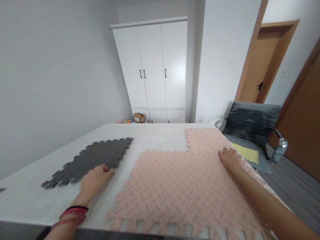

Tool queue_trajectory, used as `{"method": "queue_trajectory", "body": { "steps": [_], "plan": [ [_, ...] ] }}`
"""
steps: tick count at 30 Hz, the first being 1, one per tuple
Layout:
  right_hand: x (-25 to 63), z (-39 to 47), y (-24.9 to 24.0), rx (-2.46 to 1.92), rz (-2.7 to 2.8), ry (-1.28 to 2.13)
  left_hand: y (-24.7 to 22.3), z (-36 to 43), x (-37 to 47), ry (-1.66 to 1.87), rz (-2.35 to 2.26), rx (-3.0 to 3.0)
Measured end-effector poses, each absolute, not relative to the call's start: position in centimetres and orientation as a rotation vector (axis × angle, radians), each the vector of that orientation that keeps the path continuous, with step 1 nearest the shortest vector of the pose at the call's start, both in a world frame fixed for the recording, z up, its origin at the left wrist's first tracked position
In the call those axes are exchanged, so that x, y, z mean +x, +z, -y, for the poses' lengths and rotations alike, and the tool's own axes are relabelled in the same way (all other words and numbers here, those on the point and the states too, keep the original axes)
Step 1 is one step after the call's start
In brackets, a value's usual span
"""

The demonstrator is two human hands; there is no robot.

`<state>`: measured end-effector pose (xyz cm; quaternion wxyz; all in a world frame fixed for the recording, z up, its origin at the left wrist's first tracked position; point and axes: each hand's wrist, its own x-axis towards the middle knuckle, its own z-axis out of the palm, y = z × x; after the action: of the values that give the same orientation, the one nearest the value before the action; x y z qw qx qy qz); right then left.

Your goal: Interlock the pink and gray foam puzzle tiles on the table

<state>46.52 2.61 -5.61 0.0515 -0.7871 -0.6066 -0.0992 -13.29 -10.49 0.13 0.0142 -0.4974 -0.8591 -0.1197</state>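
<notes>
My left hand (94,181) is at the near right edge of a dark grey interlocking foam mat (95,156), its fingers curled over the edge and its thumb sticking out to the right. The grey mat lies on the left part of the white table. Pink interlocking foam mats (170,186) with a raised tread pattern cover the right part. A smaller-looking pink foam mat (205,139) adjoins them at the far right. Near this seam, my right hand (229,158) rests palm down on the pink surface, fingers stretched and slightly bent.
The white table (152,136) shows between the grey and pink mats. Beyond its right edge stands a dark chair (252,123) with a yellow sheet (246,152) on the seat. A white cupboard (155,66), a cardboard box (139,117) and a wooden door (265,63) are farther back.
</notes>
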Motion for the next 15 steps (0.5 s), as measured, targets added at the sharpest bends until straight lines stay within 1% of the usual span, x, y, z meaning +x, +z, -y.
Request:
{"method": "queue_trajectory", "body": {
  "steps": [5, 8, 11, 15],
  "plan": [
    [46.9, -3.2, -5.9, -2.409, 1.769, -0.293, 2.9, 7.1, -12.7, -0.735, 2.489, -1.593],
    [46.9, -3.0, -5.6, -2.385, 1.797, -0.305, 4.0, 4.2, -11.5, -0.938, 2.311, -1.84],
    [46.7, -2.7, -5.3, -2.385, 1.817, -0.317, 3.7, 1.5, -9.4, -1.044, 2.138, -2.145],
    [46.6, -2.6, -5.4, -2.382, 1.821, -0.358, 2.1, -1.4, -7.2, -1.072, 1.986, -2.387]
  ]
}}
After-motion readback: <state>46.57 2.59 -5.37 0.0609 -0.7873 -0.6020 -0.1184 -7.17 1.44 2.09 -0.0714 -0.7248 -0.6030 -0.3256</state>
